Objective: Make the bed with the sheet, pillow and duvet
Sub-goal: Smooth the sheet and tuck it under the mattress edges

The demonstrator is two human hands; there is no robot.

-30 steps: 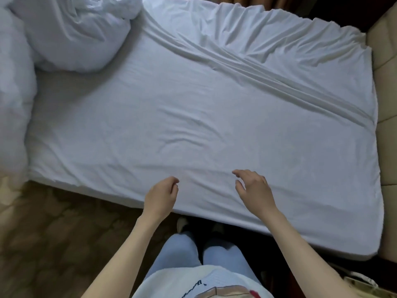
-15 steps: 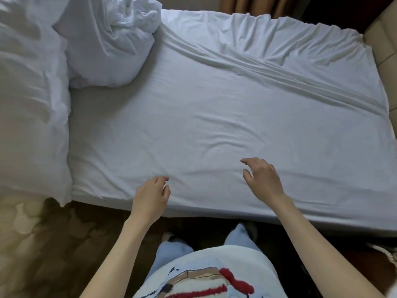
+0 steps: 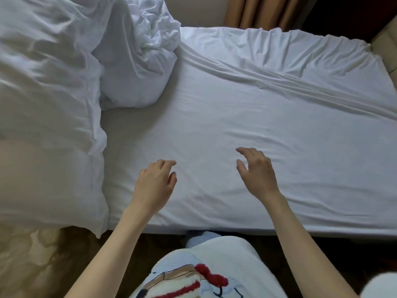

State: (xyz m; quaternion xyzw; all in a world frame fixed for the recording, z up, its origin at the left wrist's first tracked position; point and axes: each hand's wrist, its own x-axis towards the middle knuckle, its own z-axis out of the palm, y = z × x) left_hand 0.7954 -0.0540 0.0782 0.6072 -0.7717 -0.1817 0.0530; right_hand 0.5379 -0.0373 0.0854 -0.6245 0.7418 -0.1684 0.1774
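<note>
A white fitted sheet [image 3: 247, 130] covers the mattress of the bed [image 3: 268, 230] across the middle and right of the frame, with long diagonal creases running toward the upper right. Both bare hands hover low over its near edge, fingers loosely spread and curled, gripping nothing: the left hand [image 3: 155, 184] at lower centre, the right hand [image 3: 256, 172] just right of it, the two well apart. A crumpled white duvet [image 3: 139, 61] sits bunched at the upper left of the bed, well beyond the hands. A large white pillow [image 3: 47, 117] fills the left of the frame, overhanging the bed's near edge, left of the left hand. Brown curtains [image 3: 262, 11] hang at the top.
</note>
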